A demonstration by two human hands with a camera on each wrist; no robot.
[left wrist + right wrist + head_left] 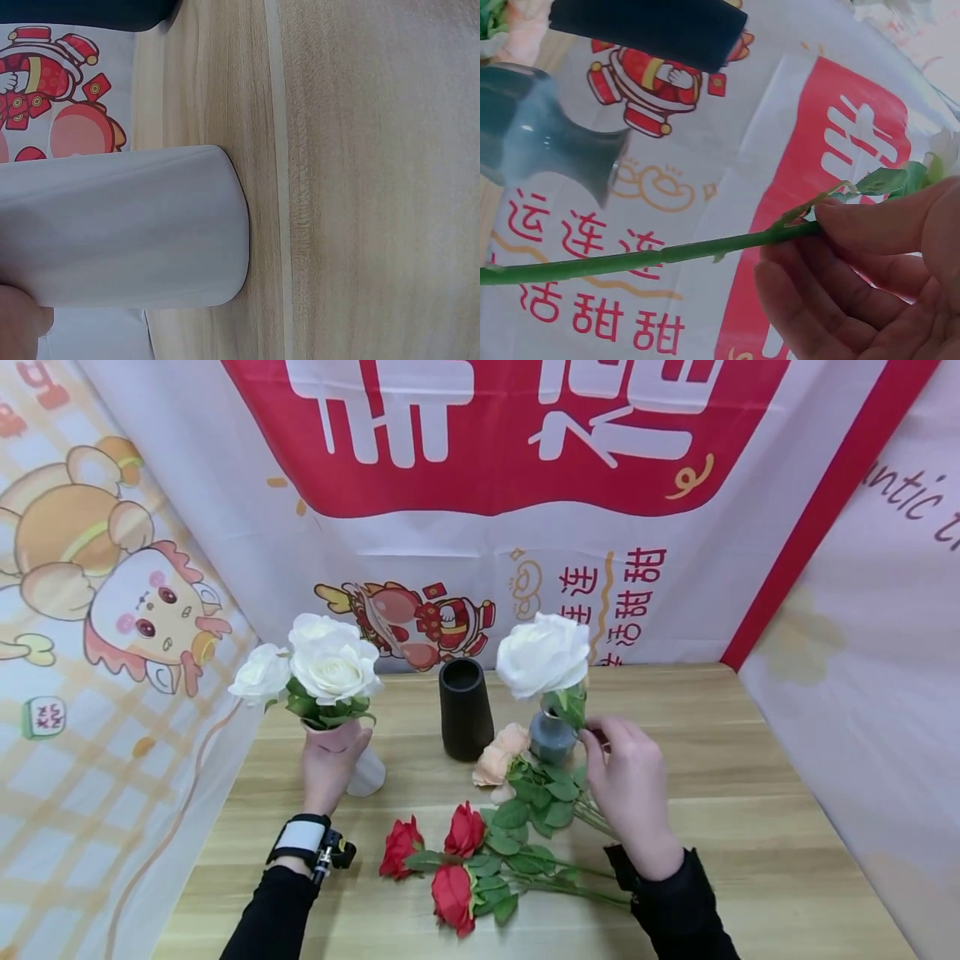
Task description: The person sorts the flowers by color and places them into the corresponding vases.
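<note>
A white vase (367, 774) stands at the left with white roses (333, 662) in its mouth. My left hand (330, 768) grips this vase near the top; in the left wrist view its smooth lower body (135, 232) stands on the wood. My right hand (630, 777) pinches a single white rose (543, 656) by its green stem (667, 255), between thumb and fingers. The bloom is upright beyond a small grey-blue vase (551, 742). In the right wrist view, the stem runs beside that vase's flared mouth (615, 165), outside it.
Between the two vases stands a black vase (465, 714). Peach flowers (498, 760) lie at the foot of the grey-blue vase. Several red roses (453, 897) lie nearer, stems pointing right. A printed cloth (480, 552) hangs behind the wooden table (750, 827).
</note>
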